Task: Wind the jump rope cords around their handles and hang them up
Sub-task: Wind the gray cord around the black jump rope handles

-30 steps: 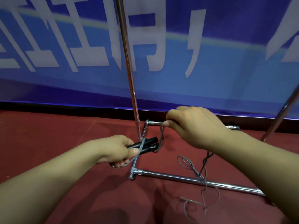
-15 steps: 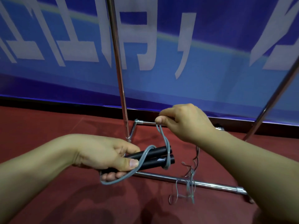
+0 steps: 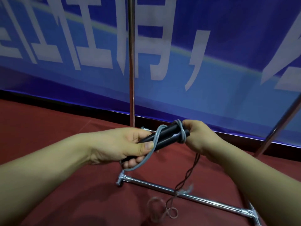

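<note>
My left hand (image 3: 128,146) grips two black jump rope handles (image 3: 164,136) held side by side, pointing up and to the right. A grey cord (image 3: 181,134) is looped around the handles' far end, and another turn crosses them near my thumb. My right hand (image 3: 197,136) pinches the cord at that far end. The loose cord (image 3: 184,180) hangs twisted from under my right hand down to the red floor, where it lies in coils.
A chrome rack stands in front of me: an upright pole (image 3: 131,62), a slanted pole (image 3: 280,124) at the right, and a base bar (image 3: 187,195) on the red floor (image 3: 48,128). A blue banner (image 3: 228,46) with white characters hangs behind.
Both hands have lifted the handles and tilted them up to the right. My right hand has come down onto the handles' end, laying more cord around them. The hanging cord is shorter.
</note>
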Tool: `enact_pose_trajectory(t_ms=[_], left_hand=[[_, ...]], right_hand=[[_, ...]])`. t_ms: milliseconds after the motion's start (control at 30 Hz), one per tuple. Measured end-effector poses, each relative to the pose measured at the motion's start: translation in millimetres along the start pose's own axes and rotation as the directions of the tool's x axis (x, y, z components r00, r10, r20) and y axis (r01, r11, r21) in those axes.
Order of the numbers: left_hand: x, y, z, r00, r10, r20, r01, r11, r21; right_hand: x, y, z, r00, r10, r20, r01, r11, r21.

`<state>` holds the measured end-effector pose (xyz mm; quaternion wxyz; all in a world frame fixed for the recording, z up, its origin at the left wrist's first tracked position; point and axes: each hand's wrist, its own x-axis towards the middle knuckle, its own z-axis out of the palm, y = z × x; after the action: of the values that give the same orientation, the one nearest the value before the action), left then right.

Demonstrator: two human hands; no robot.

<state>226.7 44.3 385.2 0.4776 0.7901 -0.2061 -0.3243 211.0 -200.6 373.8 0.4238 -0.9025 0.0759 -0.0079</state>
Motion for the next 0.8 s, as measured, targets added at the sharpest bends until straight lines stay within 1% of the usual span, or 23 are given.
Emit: enact_pose_trajectory(t_ms=[67,133,167,233,367,433,467,533,567,600,700,800], left_hand=[[5,1,1,0.997,0.060,-0.047,-0.060,0.998,-0.006],[5,10,3,0.990,0.115,-0.076,-0.113,0.993,0.022],[5,12,3,0.988,0.126,-0.087,-0.126,0.992,0.000],[8,11,3,0.985,0.134,-0.106,-0.139,0.989,-0.045],[12,12,0,0.961,0.101,-0.257,-0.137,0.982,-0.128],[15,10,-4,0.943,0.057,-0.329,-0.115,0.980,-0.160],[15,7,-6,0.932,0.033,-0.362,-0.097,0.983,-0.159],[17,-1,-9,0.909,0.018,-0.416,-0.074,0.990,-0.119],[18,-3,-10,0.897,0.026,-0.442,-0.077,0.992,-0.096],[19,-6,-12,0.885,0.040,-0.465,-0.081,0.994,-0.071],[22,-12,-18,0.843,0.077,-0.533,-0.100,0.995,-0.014],[25,-20,-22,0.820,0.100,-0.563,-0.090,0.995,0.045]], right_hand=[[-3,0,0,0.998,0.024,0.054,-0.023,1.000,-0.019],[-3,1,2,0.994,0.061,0.086,-0.065,0.997,0.036],[-5,-2,4,0.992,0.063,0.106,-0.070,0.996,0.058],[-7,-6,7,0.994,0.041,0.099,-0.050,0.995,0.084],[-10,-17,14,0.996,-0.025,0.090,0.014,0.992,0.122],[-12,-22,15,0.993,-0.084,0.080,0.080,0.995,0.051],[-13,-26,14,0.990,-0.122,0.067,0.123,0.992,-0.018],[-15,-31,14,0.983,-0.170,0.073,0.178,0.977,-0.120],[-15,-33,15,0.981,-0.174,0.091,0.184,0.976,-0.119],[-16,-35,17,0.981,-0.159,0.108,0.167,0.984,-0.066],[-20,-43,18,0.983,-0.070,0.168,0.043,0.986,0.160],[-21,-48,17,0.972,-0.004,0.236,-0.050,0.974,0.220]])
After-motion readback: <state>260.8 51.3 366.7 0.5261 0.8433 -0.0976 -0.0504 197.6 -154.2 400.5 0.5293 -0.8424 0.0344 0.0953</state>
